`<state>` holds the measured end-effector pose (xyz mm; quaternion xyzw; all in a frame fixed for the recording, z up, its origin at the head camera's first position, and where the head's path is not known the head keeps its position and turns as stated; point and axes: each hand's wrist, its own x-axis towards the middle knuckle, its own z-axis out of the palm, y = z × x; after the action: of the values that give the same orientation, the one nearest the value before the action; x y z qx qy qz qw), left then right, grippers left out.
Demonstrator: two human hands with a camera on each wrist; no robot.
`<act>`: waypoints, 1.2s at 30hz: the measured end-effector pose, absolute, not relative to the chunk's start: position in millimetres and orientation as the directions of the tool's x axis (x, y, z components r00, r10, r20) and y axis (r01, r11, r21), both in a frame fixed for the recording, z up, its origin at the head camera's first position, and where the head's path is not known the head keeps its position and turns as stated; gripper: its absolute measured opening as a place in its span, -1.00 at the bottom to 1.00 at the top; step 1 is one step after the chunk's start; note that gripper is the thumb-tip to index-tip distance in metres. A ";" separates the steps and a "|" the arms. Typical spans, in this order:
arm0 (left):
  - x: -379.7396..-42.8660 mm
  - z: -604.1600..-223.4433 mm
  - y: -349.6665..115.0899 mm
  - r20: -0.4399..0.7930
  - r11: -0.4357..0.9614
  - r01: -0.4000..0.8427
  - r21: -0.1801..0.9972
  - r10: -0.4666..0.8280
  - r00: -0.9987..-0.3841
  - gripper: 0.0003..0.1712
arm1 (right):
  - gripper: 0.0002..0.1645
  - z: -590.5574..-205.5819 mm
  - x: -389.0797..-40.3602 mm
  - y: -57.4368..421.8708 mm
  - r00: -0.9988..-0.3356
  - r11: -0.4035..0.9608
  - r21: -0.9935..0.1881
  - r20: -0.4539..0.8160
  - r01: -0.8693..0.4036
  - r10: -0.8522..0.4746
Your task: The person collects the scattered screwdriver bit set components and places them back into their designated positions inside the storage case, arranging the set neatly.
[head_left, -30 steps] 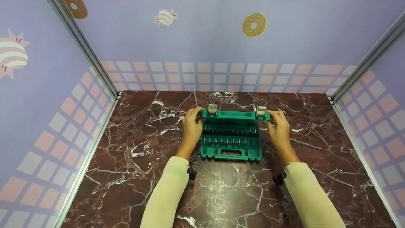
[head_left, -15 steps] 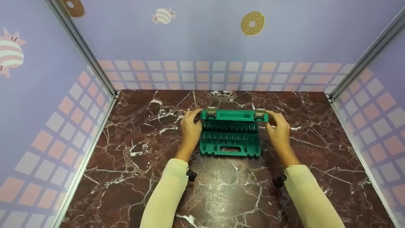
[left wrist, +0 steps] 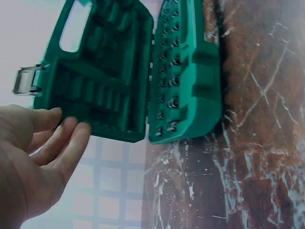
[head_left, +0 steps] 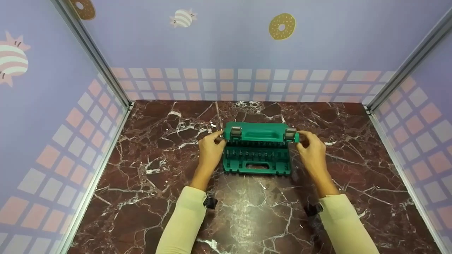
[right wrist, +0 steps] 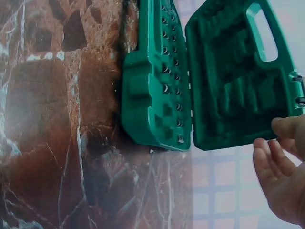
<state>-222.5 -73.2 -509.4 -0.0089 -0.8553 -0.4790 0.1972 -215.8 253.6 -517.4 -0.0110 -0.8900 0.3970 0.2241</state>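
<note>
A green plastic tool case (head_left: 233, 165) lies on the table, its hinged lid (head_left: 259, 127) tilted partway over the base. Short metal pieces (left wrist: 174, 80), like bits or small sockets, stand in two rows inside; the lid hides much of the back row in the head view. My left hand (head_left: 210, 151) pinches the lid's left edge between thumb and fingers. At the opposite edge, my right hand (head_left: 312, 153) pinches the lid likewise. Two metal latches, a left latch (head_left: 236, 132) and a right latch (head_left: 290, 133), hang on the lid's front edge. Moulded recesses (right wrist: 233, 95) line the lid's inside.
The case rests on a dark red marbled tabletop (head_left: 169, 211). A patterned back wall (head_left: 226, 46) rises behind it, with a left wall (head_left: 39, 116) and a right wall (head_left: 430, 116) at the sides. Wrist cameras sit at both cuffs.
The lid has tipped forward and down toward the base, showing more of its outer face and covering more of the back row. Both hands have come slightly nearer the person with it.
</note>
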 end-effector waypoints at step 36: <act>-198.0 -525.3 -90.5 -0.327 0.105 -0.314 0.944 0.156 -0.932 -0.42 | -0.53 -526.9 -188.1 263.3 -0.940 0.179 -0.937 -0.321 0.299 -0.113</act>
<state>-198.0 -90.5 -525.3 0.0548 -0.7221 -0.6667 -0.1762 -188.1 263.3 -526.9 -0.0620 -0.7505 0.6378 -0.1613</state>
